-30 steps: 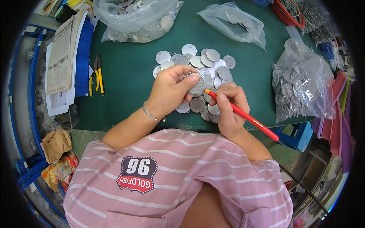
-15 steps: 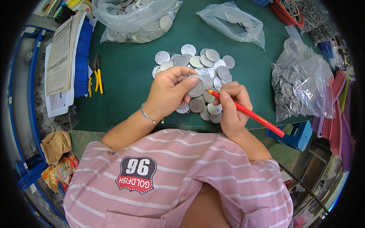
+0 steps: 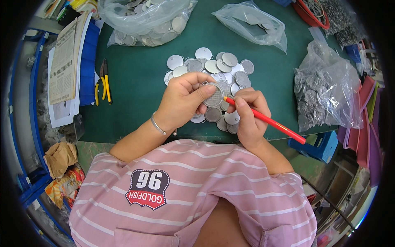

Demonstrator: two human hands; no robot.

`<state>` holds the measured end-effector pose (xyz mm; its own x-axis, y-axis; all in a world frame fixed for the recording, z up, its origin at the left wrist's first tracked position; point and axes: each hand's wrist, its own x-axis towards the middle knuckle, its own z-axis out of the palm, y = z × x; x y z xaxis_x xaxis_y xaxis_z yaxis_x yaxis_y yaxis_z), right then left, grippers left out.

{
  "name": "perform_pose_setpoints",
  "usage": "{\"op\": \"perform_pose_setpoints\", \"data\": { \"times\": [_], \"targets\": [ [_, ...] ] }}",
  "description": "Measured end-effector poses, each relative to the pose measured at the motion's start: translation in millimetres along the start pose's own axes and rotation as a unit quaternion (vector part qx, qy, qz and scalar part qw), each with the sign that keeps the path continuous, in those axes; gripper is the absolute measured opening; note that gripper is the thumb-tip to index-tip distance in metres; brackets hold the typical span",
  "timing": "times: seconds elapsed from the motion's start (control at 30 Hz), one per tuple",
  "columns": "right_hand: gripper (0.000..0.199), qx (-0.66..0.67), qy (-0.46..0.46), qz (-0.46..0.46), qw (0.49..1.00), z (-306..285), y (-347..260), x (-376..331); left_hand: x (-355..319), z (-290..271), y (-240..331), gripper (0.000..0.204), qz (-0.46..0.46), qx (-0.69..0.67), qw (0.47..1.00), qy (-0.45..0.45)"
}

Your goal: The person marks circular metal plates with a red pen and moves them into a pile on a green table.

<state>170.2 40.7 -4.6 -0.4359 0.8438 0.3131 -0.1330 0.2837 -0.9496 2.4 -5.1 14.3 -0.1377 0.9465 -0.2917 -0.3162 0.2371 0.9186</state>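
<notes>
Left hand: we're clamping this hand (image 3: 181,94) on a round grey disc (image 3: 214,98), thumb on the face and fingers tucked behind.
Disc spot: we're holding it over the loose disc pile (image 3: 224,66), which is lying on the green tabletop (image 3: 135,78).
Right hand: we're gripping a red pencil (image 3: 273,123) in this hand (image 3: 250,114); the tip is pointing at the disc's right edge, and we're not able to tell if it's touching.
Disc feel: we're guessing thin metal, so light and stiff, probably not fragile, maybe a bit slippery on the smooth side.
Where to grab: we're betting on the rim, pinching near the little loop and leaving the face clear.
Big clear bag (image 3: 127,18): it's sagging at the far left, holding loads of similar discs.
Smaller clear bag (image 3: 230,17): it's lying flatter, holding just a few.
Right-hand bag (image 3: 345,109): it's bulging with shiny round bits; we're not making out exactly what.
Red basin (image 3: 315,21): it's holding some grey, stringy stuff up in the far right corner.
</notes>
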Motion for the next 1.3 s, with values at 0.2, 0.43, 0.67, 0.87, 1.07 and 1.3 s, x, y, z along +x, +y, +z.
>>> {"op": "perform_pose_setpoints", "data": {
  "times": [0.2,0.43,0.67,0.87,1.07,1.3],
  "targets": [
    [0.005,0.015,0.055,-0.027,0.998,3,-1,1,6,0,1,0.018,-0.057,-0.104,0.993,0.007],
    [0.004,-0.021,0.017,-0.094,0.995,2,0,1,7,-3,-4,0.018,-0.064,-0.138,0.988,0.022],
    [0.005,-0.049,-0.003,-0.084,0.995,2,0,-1,7,-2,-4,0.017,-0.047,-0.108,0.992,0.038],
    [0.005,-0.061,-0.005,-0.084,0.995,3,0,-1,7,-1,-4,0.015,-0.032,-0.089,0.995,0.042],
    [0.005,-0.065,-0.007,-0.087,0.994,4,-2,0,5,0,-5,0.015,-0.017,-0.063,0.997,0.042],
    [0.005,-0.085,-0.007,-0.085,0.993,8,-2,2,4,1,-4,0.014,0.004,-0.017,0.999,0.043]
  ]
}}
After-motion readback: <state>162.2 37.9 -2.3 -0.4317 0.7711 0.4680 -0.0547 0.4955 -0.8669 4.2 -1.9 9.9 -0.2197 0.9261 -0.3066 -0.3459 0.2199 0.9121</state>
